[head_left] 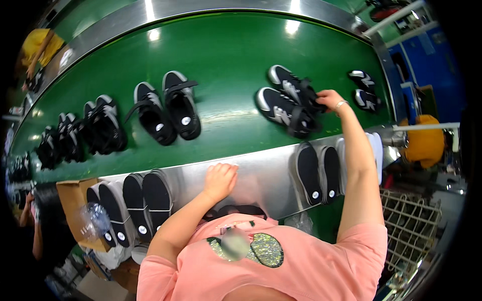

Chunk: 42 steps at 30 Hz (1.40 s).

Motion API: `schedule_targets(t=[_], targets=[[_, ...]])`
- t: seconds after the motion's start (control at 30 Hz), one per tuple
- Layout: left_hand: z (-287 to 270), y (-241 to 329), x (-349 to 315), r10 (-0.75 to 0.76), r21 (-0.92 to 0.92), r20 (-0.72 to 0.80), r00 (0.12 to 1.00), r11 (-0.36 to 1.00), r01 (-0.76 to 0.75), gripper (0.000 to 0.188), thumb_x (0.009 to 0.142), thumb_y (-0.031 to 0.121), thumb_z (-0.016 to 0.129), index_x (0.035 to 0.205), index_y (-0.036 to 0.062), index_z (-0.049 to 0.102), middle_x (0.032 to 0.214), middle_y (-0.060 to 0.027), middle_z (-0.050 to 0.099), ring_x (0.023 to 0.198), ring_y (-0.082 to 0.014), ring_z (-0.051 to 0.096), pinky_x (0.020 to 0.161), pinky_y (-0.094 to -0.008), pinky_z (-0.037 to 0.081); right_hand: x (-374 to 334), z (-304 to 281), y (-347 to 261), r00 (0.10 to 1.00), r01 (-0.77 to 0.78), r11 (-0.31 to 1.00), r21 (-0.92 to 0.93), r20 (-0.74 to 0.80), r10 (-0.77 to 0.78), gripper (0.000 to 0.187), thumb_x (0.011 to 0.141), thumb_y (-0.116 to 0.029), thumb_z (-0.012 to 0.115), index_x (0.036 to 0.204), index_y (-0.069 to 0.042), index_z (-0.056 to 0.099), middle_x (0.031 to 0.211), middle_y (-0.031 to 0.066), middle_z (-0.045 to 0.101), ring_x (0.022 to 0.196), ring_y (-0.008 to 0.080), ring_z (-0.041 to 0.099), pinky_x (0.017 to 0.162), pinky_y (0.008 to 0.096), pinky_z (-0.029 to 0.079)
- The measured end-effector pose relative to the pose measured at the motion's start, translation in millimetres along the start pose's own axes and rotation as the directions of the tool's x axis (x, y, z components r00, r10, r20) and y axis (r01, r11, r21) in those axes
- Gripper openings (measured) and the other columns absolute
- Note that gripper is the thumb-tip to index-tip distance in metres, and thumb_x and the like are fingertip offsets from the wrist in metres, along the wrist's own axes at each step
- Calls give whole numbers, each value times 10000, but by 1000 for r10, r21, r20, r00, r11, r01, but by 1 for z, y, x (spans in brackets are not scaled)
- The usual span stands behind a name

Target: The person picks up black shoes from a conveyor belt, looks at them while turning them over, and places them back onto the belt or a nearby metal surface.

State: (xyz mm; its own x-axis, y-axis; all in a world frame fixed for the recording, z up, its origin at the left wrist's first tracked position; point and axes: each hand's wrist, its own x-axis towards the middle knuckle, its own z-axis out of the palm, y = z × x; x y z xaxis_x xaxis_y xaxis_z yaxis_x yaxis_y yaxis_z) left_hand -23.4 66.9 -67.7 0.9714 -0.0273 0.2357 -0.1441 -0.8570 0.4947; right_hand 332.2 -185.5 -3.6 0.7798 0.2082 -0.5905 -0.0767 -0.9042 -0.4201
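Note:
My right hand (pixel 329 100) reaches out over the green belt (pixel 231 55), its fingers closed at the heel of a black and grey sneaker (pixel 293 83). The matching sneaker (pixel 281 111) lies beside it on the near side, both toes pointing left. Curled and apparently holding nothing, my left hand (pixel 221 180) is over the metal ledge (pixel 256 175) in front of me. To the left on the belt lies another pair, a sneaker (pixel 150 115) with its strap loose and its mate (pixel 182 108), each with a white round sticker inside.
Black insole stacks (pixel 155 198) with round stickers stand at left beside a cardboard box (pixel 75 205); more insoles (pixel 307 173) lie right. Several sneakers (pixel 103 125) line the belt's left. Another pair (pixel 364 90) lies far right. A wire rack (pixel 409 231) stands right; a person in yellow (pixel 42 45) is far left.

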Motion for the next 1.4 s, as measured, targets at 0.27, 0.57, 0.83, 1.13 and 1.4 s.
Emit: schedule_targets(t=[0.27, 0.57, 0.83, 1.13, 1.4], targets=[[2, 0, 3, 24, -12, -42, 999, 1000, -24, 201, 699, 174, 574, 888, 110, 553, 762, -27, 499, 740, -190, 482, 623, -339, 349, -28, 27, 0, 846, 502, 805, -316, -11, -532, 321, 569, -203, 617, 881, -133, 594, 1170, 130, 446, 1072, 280, 440, 887, 397, 351], [-3, 7, 10, -131, -216, 63, 989, 966, 141, 216, 725, 177, 567, 923, 91, 545, 803, -52, 526, 774, -213, 496, 677, -347, 375, -80, 72, -58, 918, 123, 662, -739, -169, -360, 212, 644, -173, 483, 799, -126, 619, 856, 81, 602, 848, 232, 573, 832, 450, 315], [-31, 70, 31, -228, -428, -211, 951, 896, 120, 566, 690, 215, 610, 1172, 15, 392, 1130, -196, 403, 1055, -337, 369, 904, -393, 307, -195, 139, -103, 950, 170, 735, -656, -90, -300, 172, 648, -219, 548, 742, -109, 642, 794, 108, 624, 789, 241, 599, 763, 419, 348], [-23, 71, 4, -101, -63, -90, 991, 993, 96, 671, 533, 66, 629, 1147, -49, 385, 1184, -186, 371, 1127, -336, 317, 897, -436, 259, -254, 199, -24, 730, 577, 711, -401, -138, -670, 217, 756, -301, 526, 712, -103, 600, 734, 51, 581, 763, 217, 557, 887, 457, 262], [-36, 62, 6, 162, -108, -85, 983, 979, -170, 337, 668, 54, 595, 980, -33, 506, 1060, -170, 493, 1003, -308, 464, 868, -343, 382, -234, 159, 44, 844, -26, 939, -343, -511, -163, 496, 646, -324, 673, 1043, -94, 485, 1061, 90, 513, 990, 270, 479, 801, 413, 398]])
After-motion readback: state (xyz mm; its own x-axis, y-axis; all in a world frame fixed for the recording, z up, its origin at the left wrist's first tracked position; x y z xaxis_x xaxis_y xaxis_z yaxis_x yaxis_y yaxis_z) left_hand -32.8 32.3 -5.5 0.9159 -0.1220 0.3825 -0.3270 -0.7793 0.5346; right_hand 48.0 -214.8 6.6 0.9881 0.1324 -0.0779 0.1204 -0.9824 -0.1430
